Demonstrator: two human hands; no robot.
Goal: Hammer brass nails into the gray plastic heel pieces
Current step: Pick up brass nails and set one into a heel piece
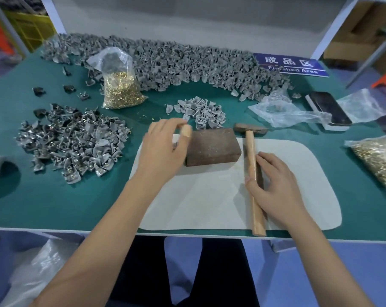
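A rusty brown metal block (214,145) lies on a pale mat (209,196) at the table's front. My left hand (163,149) hovers at the block's left end with a small gray heel piece (175,145) pinched in its fingers; one fingertip wears a tan cover. A wooden-handled hammer (250,156) lies on the mat right of the block. My right hand (274,185) rests on the handle, thumb on its left side and fingers on its right. A small heap of gray heel pieces (198,111) sits behind the block. A clear bag of brass nails (119,89) stands at the back left.
A long bank of gray heel pieces (187,63) runs along the back. Another pile (72,140) lies at the left. A second bag of nails (380,160) sits at the right edge, beside a phone (329,107), crumpled plastic (282,109) and a blue sign (291,64).
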